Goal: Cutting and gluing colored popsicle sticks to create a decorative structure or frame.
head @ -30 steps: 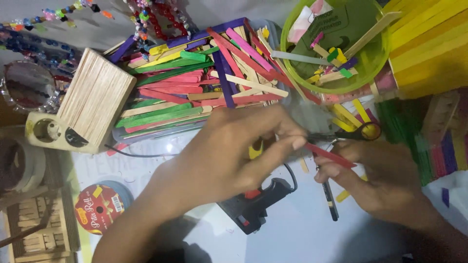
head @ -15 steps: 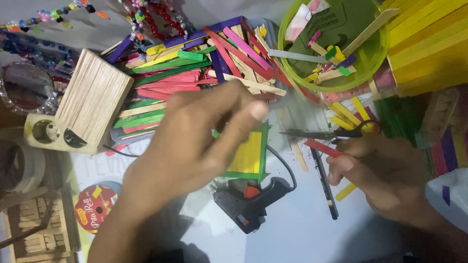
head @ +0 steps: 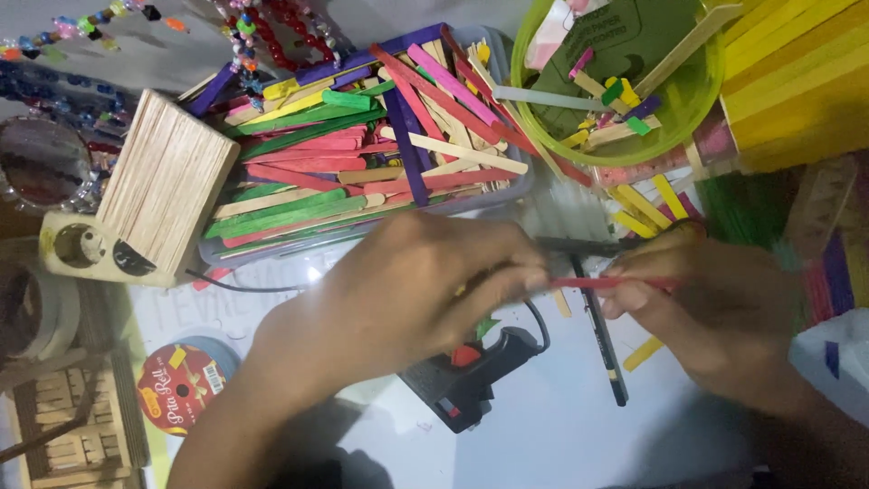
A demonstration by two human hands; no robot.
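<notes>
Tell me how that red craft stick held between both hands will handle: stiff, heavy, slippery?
The red stick is thin, flat and straight between the left hand and right hand, so probably stiff but snappable. Likely very light. Being flat, it shouldn't roll.

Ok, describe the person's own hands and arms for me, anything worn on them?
Both are bare: the left hand and right hand show no gloves, rings or watch, and no sleeve covers either forearm as far as the view reaches. Nails look short and unpainted, though the picture is somewhat blurred.
</notes>
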